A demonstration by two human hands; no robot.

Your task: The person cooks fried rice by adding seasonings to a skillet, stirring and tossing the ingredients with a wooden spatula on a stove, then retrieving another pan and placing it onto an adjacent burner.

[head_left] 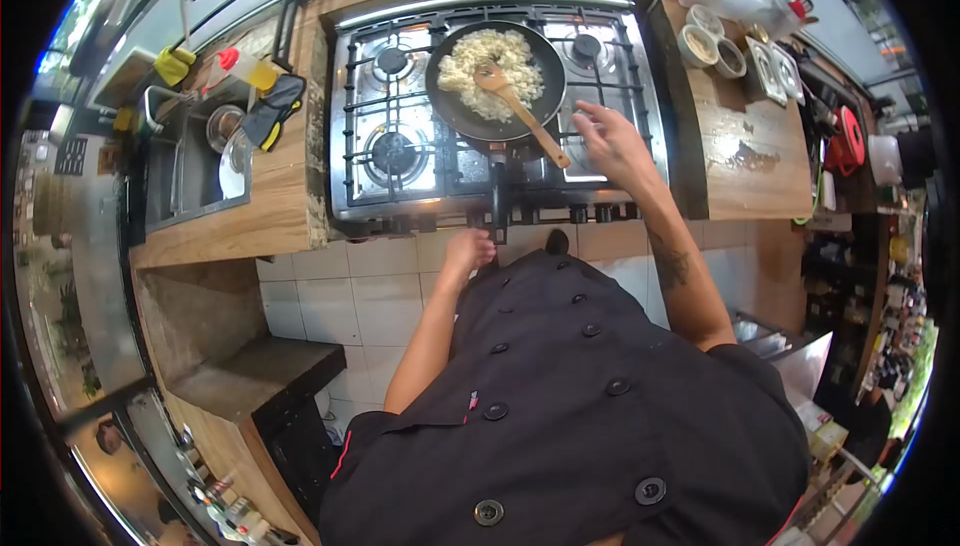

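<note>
A black frying pan (447, 111) sits on the gas stove (345, 196), holding a pale, crumbly food (462, 58) that looks like rice or chopped pieces. Across it lies a wooden spatula (522, 112), its handle sticking out past the rim at the lower right. My right hand (612, 146) is open just right of that handle, fingers apart and holding nothing. Low at the stove's front edge, my left hand (468, 250) has its fingers curled, close beside the end of the pan handle (499, 191). What those fingers grip, if anything, is hidden.
Left of the stove are a sink (190, 171), a yellow squeeze bottle (250, 70) and dark gloves or cloth (275, 114). On the right counter (750, 171) stand small bowls (698, 46) and metal containers (768, 71). Control knobs (603, 213) line the stove front.
</note>
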